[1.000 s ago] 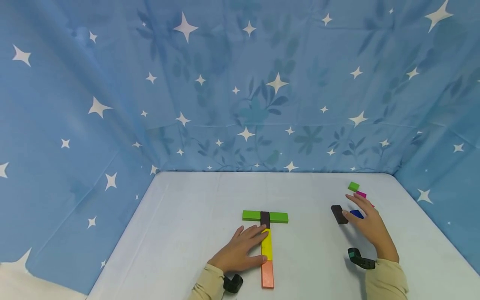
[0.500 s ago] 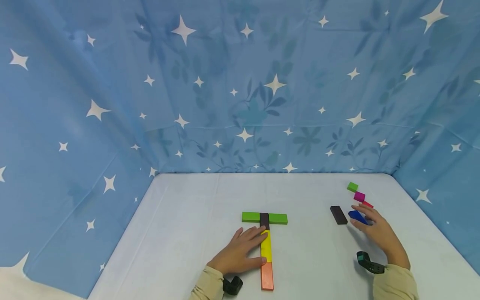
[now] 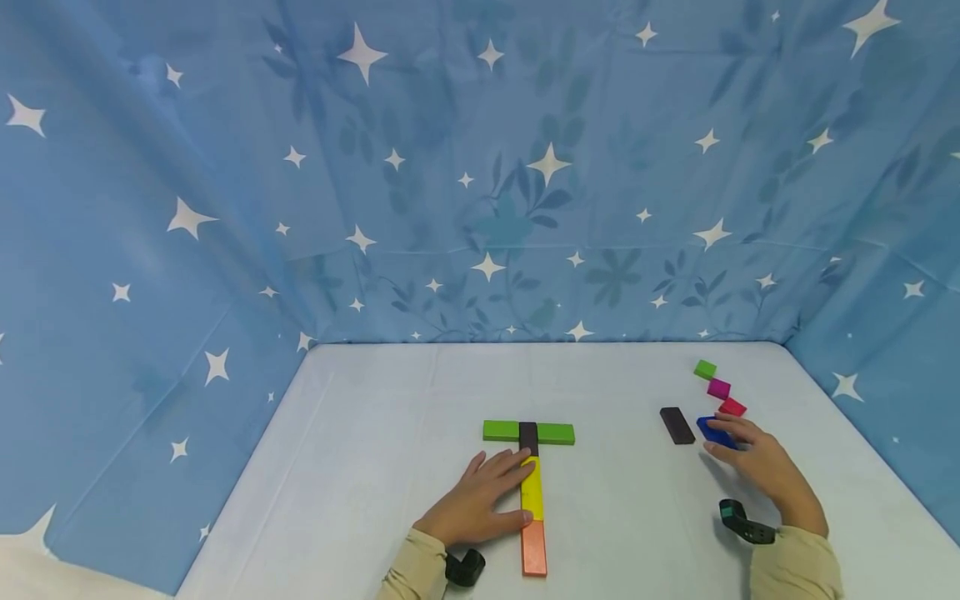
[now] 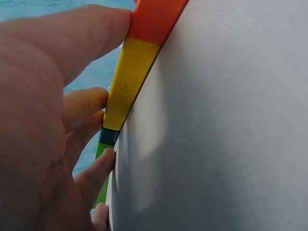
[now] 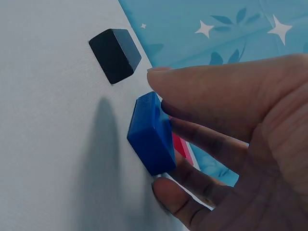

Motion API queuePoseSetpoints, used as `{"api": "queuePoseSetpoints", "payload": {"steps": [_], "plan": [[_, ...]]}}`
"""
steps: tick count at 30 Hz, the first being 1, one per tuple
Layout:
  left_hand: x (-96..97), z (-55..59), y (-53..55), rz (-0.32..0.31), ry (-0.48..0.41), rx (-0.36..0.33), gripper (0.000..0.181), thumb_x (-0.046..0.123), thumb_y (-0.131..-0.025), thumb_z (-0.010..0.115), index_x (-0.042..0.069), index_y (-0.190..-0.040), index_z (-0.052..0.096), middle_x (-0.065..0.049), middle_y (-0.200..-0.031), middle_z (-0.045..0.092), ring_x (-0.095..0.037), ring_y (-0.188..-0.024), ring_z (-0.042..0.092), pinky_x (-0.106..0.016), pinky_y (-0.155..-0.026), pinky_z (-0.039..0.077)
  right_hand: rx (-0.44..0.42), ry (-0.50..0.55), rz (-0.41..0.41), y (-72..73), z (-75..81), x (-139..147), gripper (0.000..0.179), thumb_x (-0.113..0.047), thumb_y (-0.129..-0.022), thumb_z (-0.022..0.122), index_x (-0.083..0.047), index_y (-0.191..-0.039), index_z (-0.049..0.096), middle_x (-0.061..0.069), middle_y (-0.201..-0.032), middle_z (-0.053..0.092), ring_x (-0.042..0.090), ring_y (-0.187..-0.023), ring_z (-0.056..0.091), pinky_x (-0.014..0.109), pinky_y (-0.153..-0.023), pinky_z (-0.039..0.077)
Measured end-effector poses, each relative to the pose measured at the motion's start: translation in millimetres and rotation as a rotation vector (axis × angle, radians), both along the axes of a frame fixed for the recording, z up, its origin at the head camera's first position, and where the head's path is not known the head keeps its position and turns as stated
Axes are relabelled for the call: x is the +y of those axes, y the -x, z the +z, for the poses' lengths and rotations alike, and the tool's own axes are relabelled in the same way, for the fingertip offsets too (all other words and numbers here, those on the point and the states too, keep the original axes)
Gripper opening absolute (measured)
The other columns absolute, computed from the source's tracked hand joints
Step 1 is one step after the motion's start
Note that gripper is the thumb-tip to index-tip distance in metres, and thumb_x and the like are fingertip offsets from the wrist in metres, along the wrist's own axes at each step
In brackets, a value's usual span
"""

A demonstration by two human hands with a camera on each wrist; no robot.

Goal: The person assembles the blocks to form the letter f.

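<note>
My left hand [image 3: 483, 500] lies with its fingers stretched out against a row of flat blocks. Its fingertips touch the yellow block [image 3: 532, 492], and its thumb touches near the joint with the orange block [image 3: 534, 550]. A black block [image 3: 528, 439] continues the row, between two green blocks [image 3: 501, 431] that form a crossbar. At the right, my right hand [image 3: 765, 467] holds a blue block [image 5: 151, 134] between its thumb and fingers, which partly hide it. A separate black block [image 5: 114, 55] lies just left of the blue one.
Beyond my right hand lie a red block [image 3: 732, 407], a magenta block [image 3: 718, 389] and a small green block [image 3: 705, 369]. The white table [image 3: 390, 400] ends at a blue star-patterned curtain [image 3: 450, 208] at the back and sides.
My right hand has moved right and toward me from above the black and blue blocks, and its fingers have come round the blue block. The left hand stays in place.
</note>
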State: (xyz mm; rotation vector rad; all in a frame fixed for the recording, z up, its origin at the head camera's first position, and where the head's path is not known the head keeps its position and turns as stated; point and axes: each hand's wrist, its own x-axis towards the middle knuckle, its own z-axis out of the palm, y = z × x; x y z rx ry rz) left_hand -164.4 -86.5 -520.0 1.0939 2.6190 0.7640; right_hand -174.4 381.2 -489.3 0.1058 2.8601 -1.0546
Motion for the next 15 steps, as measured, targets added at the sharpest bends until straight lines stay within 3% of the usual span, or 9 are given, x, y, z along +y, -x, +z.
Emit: {"api": "queuePoseSetpoints", "payload": {"steps": [11,15], "plan": [[0.4,2.3,-0.1,-0.001,-0.007,-0.031,0.072,0.054,-0.108,0.057,0.019,-0.168,0.039,0.006,-0.175,0.028,-0.021,-0.16,0.027,-0.055,-0.131,0.013,-0.035,0.038,-0.009,3.1,-7.4,1.7,0.077,-0.022,-0.102,0.073,0.012,-0.159,0.032,0.041,-0.163,0.019,0.064,-0.13,0.041,0.08,-0.104,0.04],[1.2,3.9,-0.2,0.003,-0.004,-0.029,0.072,0.053,-0.108,0.058,0.019,-0.168,0.04,0.006,-0.175,0.028,-0.021,-0.16,0.027,-0.056,-0.131,0.013,-0.038,0.019,-0.011,4.4,-7.5,1.5,0.077,-0.019,-0.102,0.072,0.01,-0.159,0.031,0.045,-0.154,0.031,0.063,-0.127,0.043,0.081,-0.104,0.039]]}}
